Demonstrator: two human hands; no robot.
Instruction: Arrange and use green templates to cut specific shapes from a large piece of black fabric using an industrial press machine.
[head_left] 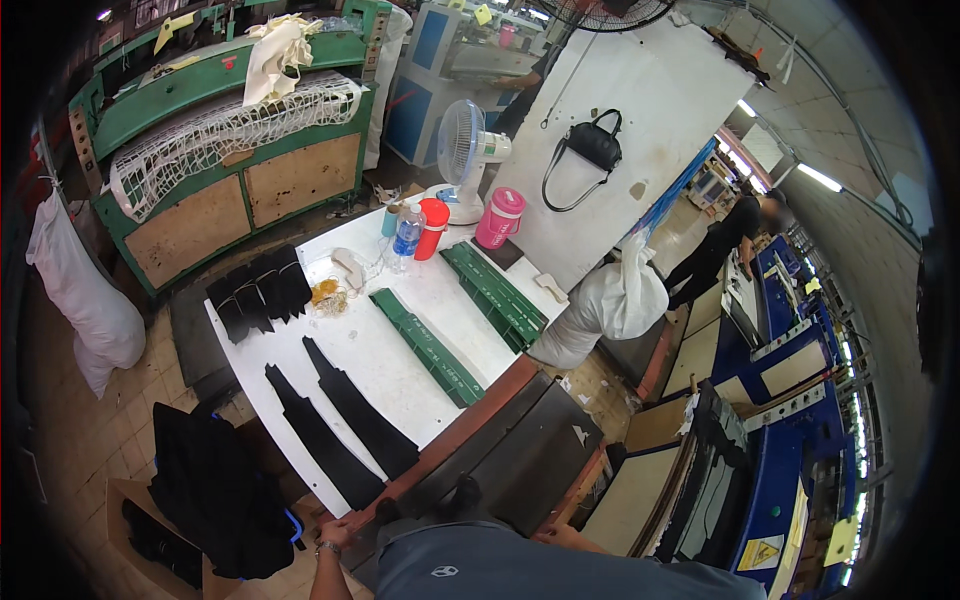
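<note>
My left hand, with a watch at the wrist, is low beside the near corner of the white table. Its fingers are too small and foreshortened to make out. At my right side, my right hand shows only in part, beyond my grey shirt. Closest to my left hand on the table are two long black fabric pieces, the left piece and the right piece, lying side by side. Farther right lie a narrow green template and a wider green template, both with white markings.
Stacked black pieces, a water bottle, a red container, a pink jug and a fan line the table's far side. Black cloth hangs at lower left. A white sack stands right; a person works beyond.
</note>
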